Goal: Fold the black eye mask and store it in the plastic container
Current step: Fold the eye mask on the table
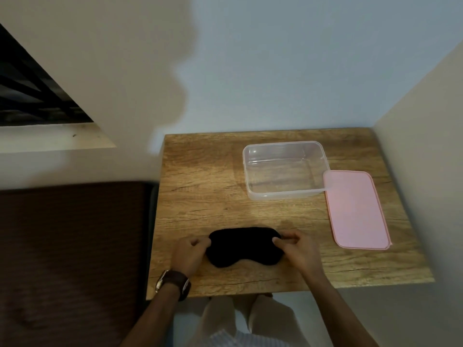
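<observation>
Fingers (200, 242) of both my hands pinch the black eye mask (244, 246) by its ends, flat on the desk (200, 184). Soft, light fabric; should fold easily. Plastic container (285, 194) stands open beyond.

Black mask (244, 246) flat, unfolded, on wooden bench (200, 186), near front edge. Left hand (189, 254) pinches mask's left end; right hand (297, 249) pinches right end. Watch (172, 284) on left wrist. Clear container (285, 169) open, empty, at bench rear right. Pink lid (357, 209) flat beside it, far corner touching container.
</observation>
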